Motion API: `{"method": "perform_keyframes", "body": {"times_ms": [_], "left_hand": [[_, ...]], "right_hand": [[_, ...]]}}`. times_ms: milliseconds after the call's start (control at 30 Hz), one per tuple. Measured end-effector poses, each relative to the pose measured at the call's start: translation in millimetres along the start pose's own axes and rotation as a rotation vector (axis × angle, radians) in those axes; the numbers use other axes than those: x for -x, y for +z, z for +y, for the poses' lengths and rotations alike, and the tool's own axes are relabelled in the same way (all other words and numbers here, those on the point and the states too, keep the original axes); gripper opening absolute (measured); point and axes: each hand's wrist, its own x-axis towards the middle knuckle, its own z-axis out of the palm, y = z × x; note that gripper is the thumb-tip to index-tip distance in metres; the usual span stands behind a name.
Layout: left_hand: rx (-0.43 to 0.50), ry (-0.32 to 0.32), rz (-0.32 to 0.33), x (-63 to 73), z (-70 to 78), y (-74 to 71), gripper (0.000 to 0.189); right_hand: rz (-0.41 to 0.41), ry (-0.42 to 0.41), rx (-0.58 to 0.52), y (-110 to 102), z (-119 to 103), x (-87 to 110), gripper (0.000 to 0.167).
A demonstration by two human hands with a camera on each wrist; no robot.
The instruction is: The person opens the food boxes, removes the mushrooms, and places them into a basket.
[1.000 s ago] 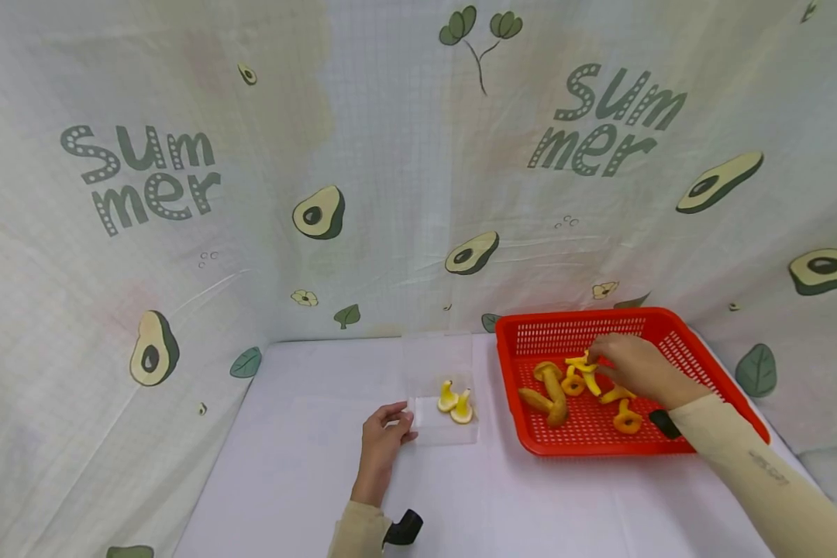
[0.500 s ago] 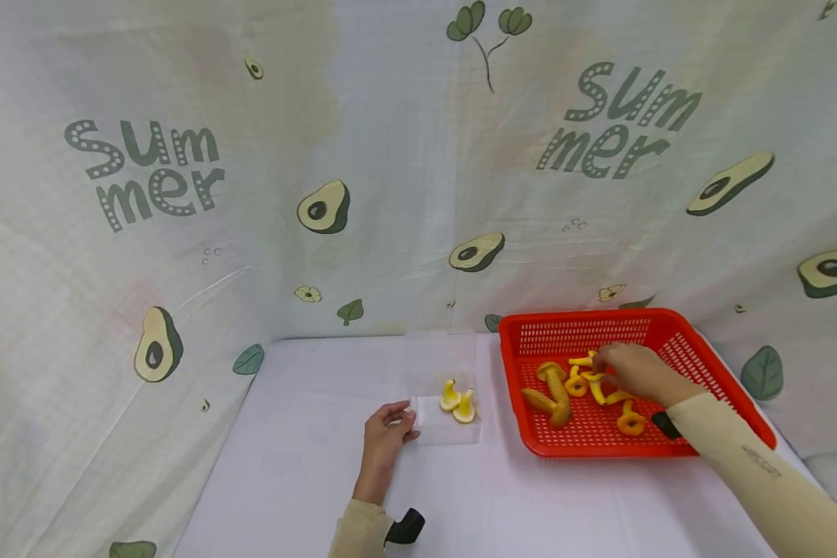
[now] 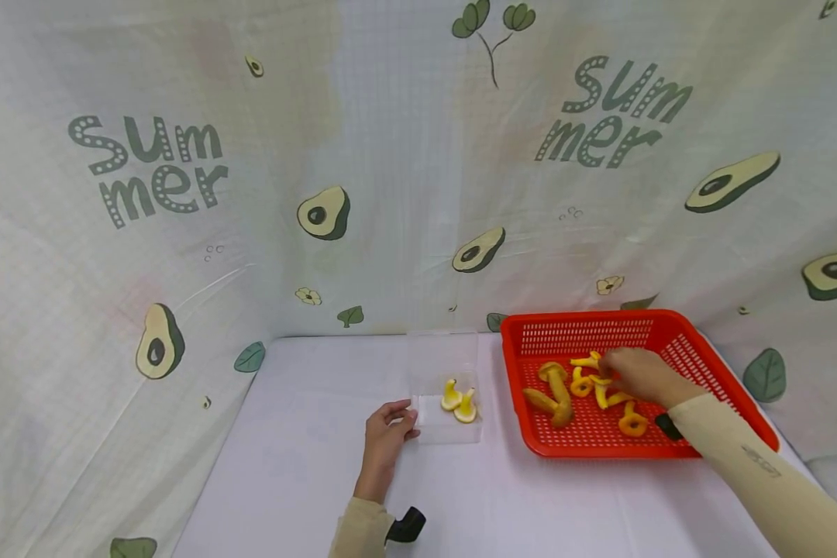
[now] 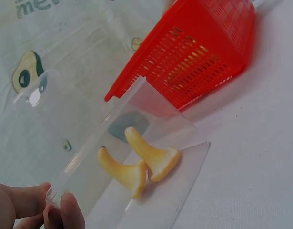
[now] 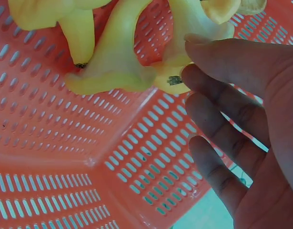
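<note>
A clear plastic box with its lid raised at the back stands mid-table. Two yellow mushrooms with curved stems lie side by side in it. My left hand pinches the box's left edge between thumb and fingers. Inside the red basket, my right hand reaches down over several yellow chanterelle-like mushrooms. In the right wrist view its fingers are spread and fairly straight, with thumb and index fingertips right at a yellow mushroom. Another mushroom lies just beside it.
Two larger brownish mushrooms lie in the basket's left part, and an orange ring-capped mushroom near its front. A white cloth covers the table. Behind it hangs a printed curtain.
My right hand has moved slightly right within the basket, and the yellow mushrooms under its fingers have shifted a little. The left hand stays at the box edge.
</note>
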Motion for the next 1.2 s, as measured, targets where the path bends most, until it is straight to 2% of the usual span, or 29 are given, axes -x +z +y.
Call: {"method": "perform_keyframes", "body": {"times_ms": [533,767,967,1200], "left_hand": [[0.011,0.005,0.017,2.3,1.0,1.6,0.034],[0.012,0.010,0.028,2.7,-1.1,2.7,0.034],[0.013,0.018,0.031,1.1,-4.8,4.5,0.034],[0.011,0.020,0.039,0.7,-6.5,7.7,0.034]], "right_hand": [[-0.033,0.002,-0.032,-2.9,0.6,3.6,0.022],[0.060,-0.072,-0.026,-16.1,-15.6,1.0,0.025],[0.155,-0.128,-0.010,-35.1,-42.8,-8.2,0.023],[0.302,-0.220,0.017,-51.3,-75.1,-19.8,0.034]]}}
